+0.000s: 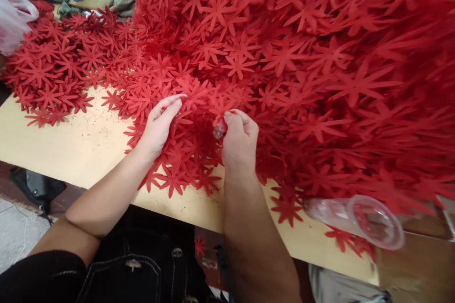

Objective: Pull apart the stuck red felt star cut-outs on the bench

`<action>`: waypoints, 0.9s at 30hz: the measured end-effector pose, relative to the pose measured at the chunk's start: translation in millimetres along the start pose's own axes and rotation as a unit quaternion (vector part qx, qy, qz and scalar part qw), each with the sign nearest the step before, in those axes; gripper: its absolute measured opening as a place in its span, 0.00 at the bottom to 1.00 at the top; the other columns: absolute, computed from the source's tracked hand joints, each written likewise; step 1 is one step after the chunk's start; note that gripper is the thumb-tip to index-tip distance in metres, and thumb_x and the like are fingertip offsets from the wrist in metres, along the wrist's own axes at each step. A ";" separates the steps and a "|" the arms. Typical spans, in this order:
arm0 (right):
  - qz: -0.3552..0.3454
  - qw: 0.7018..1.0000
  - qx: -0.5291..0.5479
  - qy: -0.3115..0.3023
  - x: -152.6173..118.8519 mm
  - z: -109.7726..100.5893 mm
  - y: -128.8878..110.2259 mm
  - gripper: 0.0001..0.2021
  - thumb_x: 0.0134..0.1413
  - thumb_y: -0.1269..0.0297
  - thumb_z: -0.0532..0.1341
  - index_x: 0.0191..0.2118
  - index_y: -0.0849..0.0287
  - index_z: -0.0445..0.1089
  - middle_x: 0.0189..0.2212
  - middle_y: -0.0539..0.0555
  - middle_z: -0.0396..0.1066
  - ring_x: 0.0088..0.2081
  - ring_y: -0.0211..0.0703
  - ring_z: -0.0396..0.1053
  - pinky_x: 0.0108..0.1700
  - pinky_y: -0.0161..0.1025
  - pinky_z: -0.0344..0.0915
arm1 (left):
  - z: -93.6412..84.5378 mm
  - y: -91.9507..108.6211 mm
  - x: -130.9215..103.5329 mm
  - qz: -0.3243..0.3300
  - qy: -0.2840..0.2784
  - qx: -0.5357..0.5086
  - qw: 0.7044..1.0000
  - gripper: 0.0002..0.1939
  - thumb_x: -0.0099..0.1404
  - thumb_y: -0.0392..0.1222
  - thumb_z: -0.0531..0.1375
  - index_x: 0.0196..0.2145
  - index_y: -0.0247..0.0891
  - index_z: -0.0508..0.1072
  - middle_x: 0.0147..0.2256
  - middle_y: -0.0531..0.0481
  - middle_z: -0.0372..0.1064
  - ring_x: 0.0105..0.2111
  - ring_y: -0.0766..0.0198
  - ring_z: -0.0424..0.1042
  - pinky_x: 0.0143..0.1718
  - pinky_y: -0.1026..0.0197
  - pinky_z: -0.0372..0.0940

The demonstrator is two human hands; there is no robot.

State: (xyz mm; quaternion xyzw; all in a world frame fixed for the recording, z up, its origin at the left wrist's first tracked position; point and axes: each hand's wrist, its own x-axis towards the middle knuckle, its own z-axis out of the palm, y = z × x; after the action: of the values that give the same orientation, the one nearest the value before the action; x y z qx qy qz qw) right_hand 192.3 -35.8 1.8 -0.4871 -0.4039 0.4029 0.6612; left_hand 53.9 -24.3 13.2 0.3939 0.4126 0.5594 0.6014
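Note:
Many red flower-shaped cutouts (209, 90) with long narrow petals lie heaped around both hands. My left hand (161, 123) is over the near side of the heap, its thumb and fingers brought together at the tips; what is between them, if anything, cannot be made out against the red. To the right, my right hand (240, 137) is closed, thumb against curled fingers. From its left side sticks a small red piece with a greyish, rough clump (219, 129) at its end, partly hidden by the fingers.
A tall mass of red cutouts (320, 57) fills the right. On the pale tabletop (95, 137) lie crumbs and another pile (46, 71) at left. A clear plastic cup (377, 222) lies on its side near the front edge. A plastic bag (14, 19) stands at far left.

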 end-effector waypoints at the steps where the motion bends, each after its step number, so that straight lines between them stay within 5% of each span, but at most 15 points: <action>1: -0.002 1.000 -0.010 0.006 0.7 -0.1 0.5 0.16 0.48 0.66 0.58 0.16 0.58 0.52 0.12 0.42 0.47 0.15 0.26 0.45 0.17 0.28 0.45 | -0.4 -0.5 0.8 -0.006 0.002 -0.008 1.000 0.10 0.60 0.42 0.58 0.38 0.37 0.74 0.39 0.52 0.75 0.46 0.62 0.71 0.53 0.57 0.62; 5: -0.053 0.996 -0.064 0.021 2.6 -0.8 7.1 0.12 0.47 0.61 0.62 0.22 0.56 0.59 0.18 0.45 0.56 0.19 0.29 0.55 0.22 0.30 0.57 | -0.1 0.3 1.4 -0.037 0.022 -0.044 0.998 0.10 0.58 0.40 0.59 0.38 0.38 0.74 0.39 0.54 0.75 0.47 0.62 0.71 0.53 0.57 0.62; 8: -0.128 0.985 -0.112 0.024 3.8 -2.9 15.9 0.15 0.44 0.55 0.65 0.37 0.55 0.65 0.36 0.54 0.67 0.32 0.36 0.67 0.34 0.38 0.68 | 1.5 3.4 -0.5 -0.084 0.030 -0.067 0.994 0.12 0.56 0.41 0.60 0.40 0.39 0.74 0.40 0.54 0.75 0.46 0.62 0.72 0.50 0.58 0.65; 10: -0.159 0.975 -0.152 0.010 3.7 -4.8 20.2 0.20 0.48 0.51 0.62 0.45 0.54 0.64 0.45 0.58 0.65 0.38 0.40 0.69 0.40 0.43 0.70 | 2.5 4.6 -1.4 -0.098 0.039 -0.080 0.991 0.12 0.56 0.41 0.61 0.39 0.38 0.73 0.38 0.54 0.75 0.44 0.63 0.73 0.49 0.59 0.66; 14: -0.184 0.955 -0.223 -0.064 -0.6 -5.4 18.9 0.21 0.56 0.50 0.55 0.53 0.52 0.62 0.46 0.59 0.65 0.45 0.44 0.68 0.48 0.49 0.69 | 3.9 3.6 -1.4 -0.106 0.022 -0.111 0.988 0.10 0.59 0.45 0.60 0.38 0.38 0.72 0.36 0.52 0.76 0.43 0.61 0.74 0.46 0.57 0.69; 17: -0.202 0.938 -0.262 -0.105 -5.3 -1.4 12.6 0.22 0.50 0.52 0.62 0.51 0.54 0.64 0.45 0.57 0.67 0.48 0.47 0.67 0.52 0.51 0.66 | 4.4 3.7 -2.4 -0.101 -0.024 -0.127 0.986 0.13 0.61 0.48 0.58 0.38 0.36 0.72 0.38 0.48 0.76 0.45 0.59 0.74 0.46 0.55 0.69; 22: -0.180 0.942 -0.267 -0.091 -7.5 3.6 9.6 0.11 0.48 0.61 0.63 0.40 0.56 0.68 0.37 0.54 0.70 0.41 0.44 0.69 0.47 0.48 0.68 | 4.3 1.2 -3.7 -0.081 -0.040 -0.092 0.992 0.15 0.49 0.31 0.64 0.37 0.35 0.72 0.36 0.51 0.76 0.42 0.64 0.75 0.50 0.59 0.66; 27: -0.155 0.970 -0.185 -0.033 -1.6 -0.5 19.9 0.08 0.52 0.61 0.60 0.37 0.56 0.64 0.33 0.52 0.69 0.34 0.40 0.70 0.40 0.44 0.70 | 5.5 -3.8 -0.1 -0.086 0.012 -0.049 0.995 0.08 0.50 0.29 0.63 0.31 0.34 0.74 0.28 0.54 0.76 0.27 0.69 0.73 0.33 0.63 0.70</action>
State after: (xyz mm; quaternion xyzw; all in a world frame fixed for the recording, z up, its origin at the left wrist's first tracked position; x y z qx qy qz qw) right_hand 189.4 -33.5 -17.8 -0.5188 -0.5634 0.2297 0.6006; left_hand 60.4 -24.7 11.6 0.3206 0.4241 0.5300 0.6606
